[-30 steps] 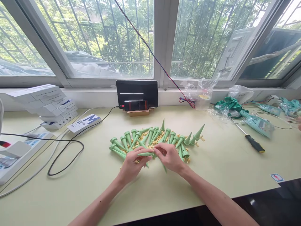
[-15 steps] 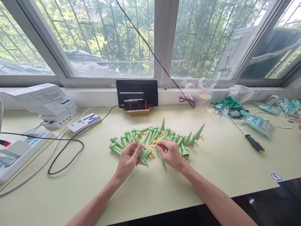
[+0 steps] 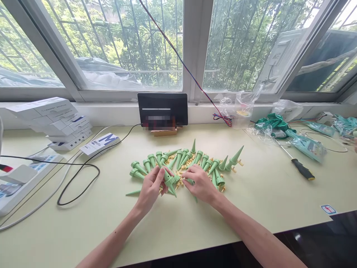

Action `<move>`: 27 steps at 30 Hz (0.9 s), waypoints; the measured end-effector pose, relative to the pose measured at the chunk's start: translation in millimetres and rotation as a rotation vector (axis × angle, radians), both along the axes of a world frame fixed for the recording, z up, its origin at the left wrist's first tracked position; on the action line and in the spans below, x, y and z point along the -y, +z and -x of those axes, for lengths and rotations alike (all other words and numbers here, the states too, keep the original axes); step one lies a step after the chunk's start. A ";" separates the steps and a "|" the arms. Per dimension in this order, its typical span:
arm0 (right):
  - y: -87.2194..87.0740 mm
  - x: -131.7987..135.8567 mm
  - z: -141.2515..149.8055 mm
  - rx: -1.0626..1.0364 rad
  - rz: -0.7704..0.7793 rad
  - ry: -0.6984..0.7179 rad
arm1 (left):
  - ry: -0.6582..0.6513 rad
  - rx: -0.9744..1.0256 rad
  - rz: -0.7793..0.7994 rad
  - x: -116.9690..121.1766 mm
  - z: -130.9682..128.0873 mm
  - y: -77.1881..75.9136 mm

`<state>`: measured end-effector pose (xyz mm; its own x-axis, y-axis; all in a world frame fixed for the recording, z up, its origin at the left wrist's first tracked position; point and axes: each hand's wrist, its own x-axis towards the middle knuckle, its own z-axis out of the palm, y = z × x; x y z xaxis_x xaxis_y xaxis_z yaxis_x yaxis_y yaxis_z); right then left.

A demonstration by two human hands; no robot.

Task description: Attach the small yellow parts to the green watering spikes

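My left hand (image 3: 153, 183) is closed around a green plastic watering spike (image 3: 169, 180), its capped end pointing toward my right hand. Close by on the right, my right hand (image 3: 198, 182) has its thumb and fingers pinched together; whatever lies between the fingertips is too small to make out. Beneath and behind both hands spreads a pile of similar green spikes (image 3: 185, 158), mixed with small yellow valve pieces (image 3: 234, 169). One slim green tip (image 3: 133, 193) sticks out left of my left hand. My right hand partly covers another spike.
A dark tablet (image 3: 163, 104) leans at the window on a cardboard stand (image 3: 164, 132). White boxes (image 3: 55, 119), a power strip (image 3: 30, 175) and looping cables lie left. Rightward are a screwdriver (image 3: 302, 169) and bagged green items (image 3: 305, 145).
My right fingertips have come slightly down and left, nearer the spike in my left hand. A green tip now shows left of my left hand. My right hand covers more of the spike below it.
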<state>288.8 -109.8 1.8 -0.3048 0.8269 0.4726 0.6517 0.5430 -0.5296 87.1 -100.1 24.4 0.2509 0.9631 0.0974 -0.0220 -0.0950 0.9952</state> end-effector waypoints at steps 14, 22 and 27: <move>-1.2 2.2 0.2 0.182 0.019 0.039 | 0.000 -0.067 -0.055 4.1 -1.5 2.6; -1.1 2.1 0.7 0.197 0.003 0.059 | -0.022 -0.075 -0.056 4.8 -2.6 -1.0; 0.3 2.2 0.0 0.195 0.006 0.056 | -0.018 -0.079 -0.046 5.1 -1.6 -3.2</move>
<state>288.8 -112.1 2.1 -0.4358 0.8084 0.3956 0.7108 0.5788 -0.3997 88.7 -105.1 21.2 0.2770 0.9532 0.1210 0.0546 -0.1413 0.9885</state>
